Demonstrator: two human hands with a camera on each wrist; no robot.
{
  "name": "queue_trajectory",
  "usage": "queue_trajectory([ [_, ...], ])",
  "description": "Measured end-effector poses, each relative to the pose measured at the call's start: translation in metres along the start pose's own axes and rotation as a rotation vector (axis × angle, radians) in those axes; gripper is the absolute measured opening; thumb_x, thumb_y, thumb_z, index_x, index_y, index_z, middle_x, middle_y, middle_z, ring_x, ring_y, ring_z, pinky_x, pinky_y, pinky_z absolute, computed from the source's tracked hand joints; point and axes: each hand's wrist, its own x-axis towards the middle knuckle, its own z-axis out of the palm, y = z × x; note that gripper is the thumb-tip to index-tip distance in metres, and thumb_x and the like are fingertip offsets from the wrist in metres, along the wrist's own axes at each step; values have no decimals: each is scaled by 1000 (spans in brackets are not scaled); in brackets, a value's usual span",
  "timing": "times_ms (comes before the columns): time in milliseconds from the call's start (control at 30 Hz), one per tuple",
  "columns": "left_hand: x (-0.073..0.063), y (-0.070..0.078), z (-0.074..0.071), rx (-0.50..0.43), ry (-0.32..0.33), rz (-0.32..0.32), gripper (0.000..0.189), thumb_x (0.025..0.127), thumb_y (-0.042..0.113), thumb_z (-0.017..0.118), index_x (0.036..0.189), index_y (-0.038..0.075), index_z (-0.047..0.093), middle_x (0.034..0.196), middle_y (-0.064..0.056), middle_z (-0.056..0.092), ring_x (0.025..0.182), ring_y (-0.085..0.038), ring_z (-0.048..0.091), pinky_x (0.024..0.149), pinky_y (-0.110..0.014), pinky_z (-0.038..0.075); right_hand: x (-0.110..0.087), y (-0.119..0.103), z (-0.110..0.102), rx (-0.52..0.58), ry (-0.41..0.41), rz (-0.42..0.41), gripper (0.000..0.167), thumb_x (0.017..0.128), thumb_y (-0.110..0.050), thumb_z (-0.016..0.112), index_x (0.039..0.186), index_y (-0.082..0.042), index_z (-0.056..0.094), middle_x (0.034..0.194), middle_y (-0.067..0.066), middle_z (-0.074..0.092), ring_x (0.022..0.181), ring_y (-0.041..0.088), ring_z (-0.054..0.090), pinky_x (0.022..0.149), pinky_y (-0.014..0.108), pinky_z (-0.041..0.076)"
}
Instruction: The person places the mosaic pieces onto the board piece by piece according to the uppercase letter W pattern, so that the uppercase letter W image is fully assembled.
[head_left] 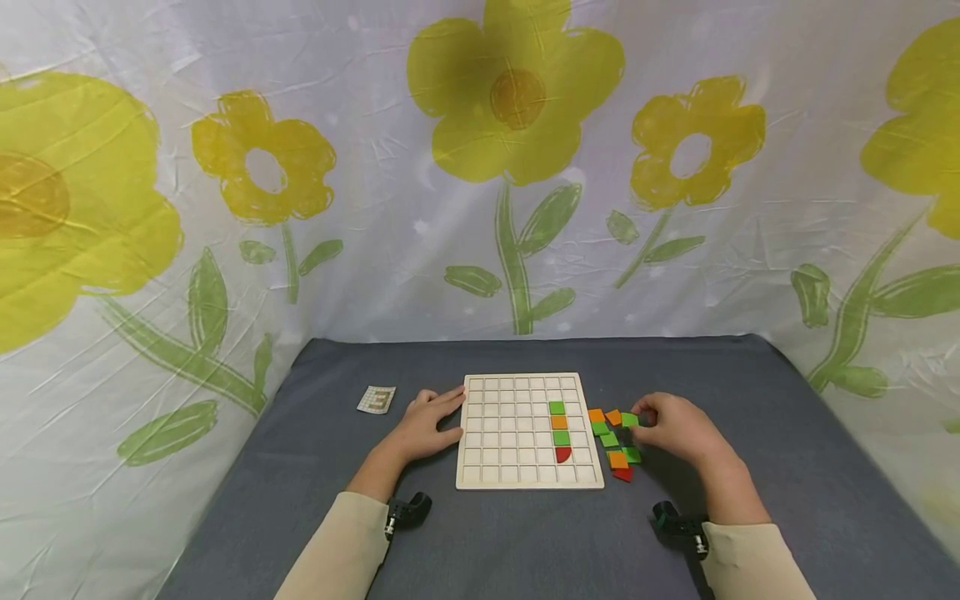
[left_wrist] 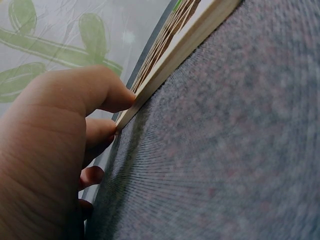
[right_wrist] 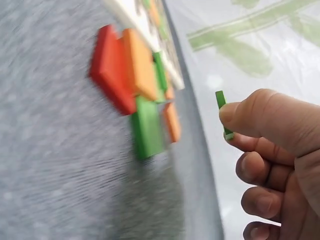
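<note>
A pale wooden grid board (head_left: pixel 517 477) lies flat on the dark cloth. In one of its right-hand columns sit a green square, an orange square, another green square and a red rounded tile (head_left: pixel 562 455). My left hand (head_left: pixel 423 427) rests at the board's left edge, thumb and fingertips touching the rim (left_wrist: pixel 165 67). Between thumb and forefinger my right hand (head_left: pixel 678 425) pinches a green tile (right_wrist: pixel 220 99), held above the cloth in the right wrist view. Below it lies a loose pile of green, orange (head_left: pixel 617 459) and red tiles (head_left: pixel 623 474).
A small printed card (head_left: pixel 377 399) with a grid pattern lies left of the board. The dark grey cloth (head_left: pixel 525 542) covers the table. Behind it hangs a pale curtain (head_left: pixel 390 275) with yellow flowers.
</note>
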Motion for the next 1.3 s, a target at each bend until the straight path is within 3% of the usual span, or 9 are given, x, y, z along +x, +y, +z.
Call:
queue_trajectory([
  [267, 0, -1, 1, 0, 3, 2, 66, 98, 34, 62, 157, 13, 44, 165, 3, 34, 118, -27, 38, 95, -53, 32, -5, -29, -14, -26, 47, -52, 22, 89, -17, 75, 106, -4, 70, 82, 4, 49, 62, 17, 40, 60, 37, 34],
  [667, 0, 0, 1, -1, 8, 1, 66, 97, 34, 63, 157, 13, 45, 165, 1, 35, 115, -26, 38, 95, -53, 33, -8, -74, -9, -54, 83, -186, 17, 88, -16, 75, 103, -8, 74, 84, -1, 55, 67, 14, 45, 61, 35, 39],
  [1133, 0, -1, 1, -1, 6, -4, 66, 97, 34, 63, 157, 13, 45, 165, 2, 35, 113, -25, 38, 94, -52, 32, -2, -100, 27, -134, 62, -309, 19, 89, -23, 79, 106, -13, 78, 79, -7, 54, 69, 8, 45, 59, 29, 39],
  [1300, 0, -1, 2, 0, 17, -6, 66, 97, 35, 63, 157, 14, 46, 164, 4, 36, 114, -26, 39, 93, -52, 34, -1, -105, 42, -144, 41, -378, 17, 87, -19, 81, 102, -11, 78, 74, -6, 55, 63, 6, 44, 55, 26, 39],
])
